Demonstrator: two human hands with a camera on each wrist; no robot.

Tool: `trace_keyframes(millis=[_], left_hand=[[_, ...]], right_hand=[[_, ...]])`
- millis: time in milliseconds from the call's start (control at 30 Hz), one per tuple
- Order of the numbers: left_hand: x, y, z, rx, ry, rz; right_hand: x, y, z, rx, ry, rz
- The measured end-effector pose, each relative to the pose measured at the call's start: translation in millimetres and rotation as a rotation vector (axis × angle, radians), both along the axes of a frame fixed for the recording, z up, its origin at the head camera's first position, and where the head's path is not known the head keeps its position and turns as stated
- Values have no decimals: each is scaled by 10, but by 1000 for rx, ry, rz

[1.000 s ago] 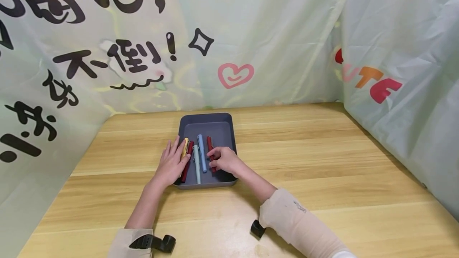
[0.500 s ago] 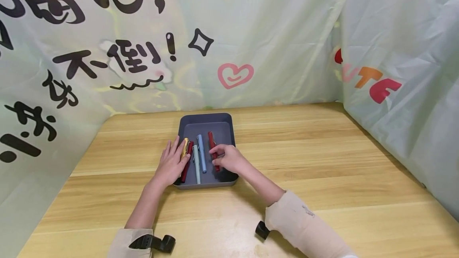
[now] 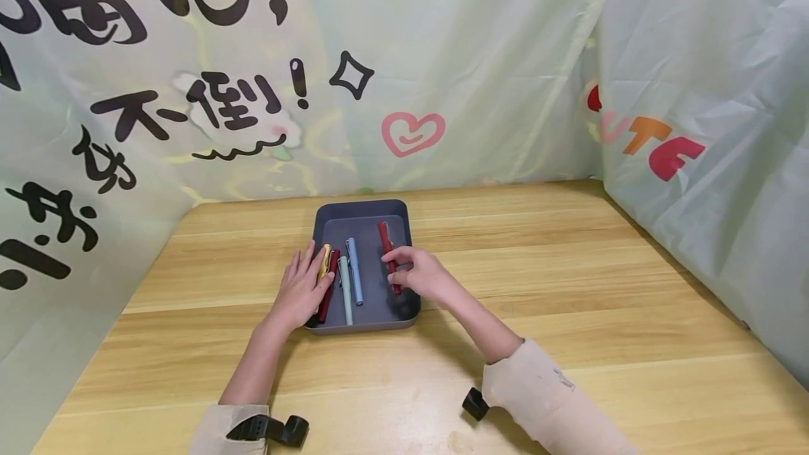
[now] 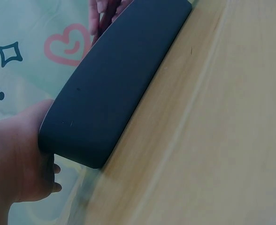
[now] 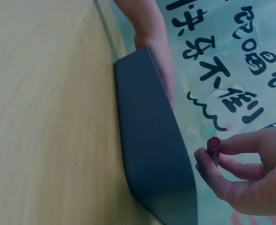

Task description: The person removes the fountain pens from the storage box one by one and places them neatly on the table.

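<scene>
On the desk (image 3: 569, 279), the left hand (image 3: 302, 291) lies flat with straight fingers on the near-left rim of the grey tray (image 3: 363, 210), steadying it. Beyond it, the right hand (image 3: 422, 276) pinches the red pen (image 3: 388, 255) between thumb and fingers over the tray's right side. Advice: lift the pen clear of the right wall, keeping the pinch mid-barrel and the tray braced.

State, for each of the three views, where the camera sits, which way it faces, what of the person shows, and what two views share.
Head: high, facing forward and down at the tray; both forearms, left hand and right hand show.
Left wrist: low beside the tray's outer wall; left hand at its corner.
Right wrist: low outside the tray; fingers pinch the red pen.
Shared: head and right wrist both show the red pen.
</scene>
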State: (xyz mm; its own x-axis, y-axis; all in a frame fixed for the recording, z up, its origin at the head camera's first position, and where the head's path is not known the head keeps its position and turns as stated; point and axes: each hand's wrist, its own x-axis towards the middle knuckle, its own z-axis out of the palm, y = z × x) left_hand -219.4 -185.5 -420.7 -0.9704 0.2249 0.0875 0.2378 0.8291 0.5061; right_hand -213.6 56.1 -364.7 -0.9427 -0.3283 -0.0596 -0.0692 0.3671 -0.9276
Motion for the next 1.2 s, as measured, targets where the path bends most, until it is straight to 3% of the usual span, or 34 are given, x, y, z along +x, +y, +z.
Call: trace_keyframes(millis=[500,1200], left_hand=[[7,0,-2,-4,1,4],[15,8,6,-7,0,6]], right_hand=[[-17,318,7,-101,-17,-55],[-179,580,-312,-107,-14,-90]])
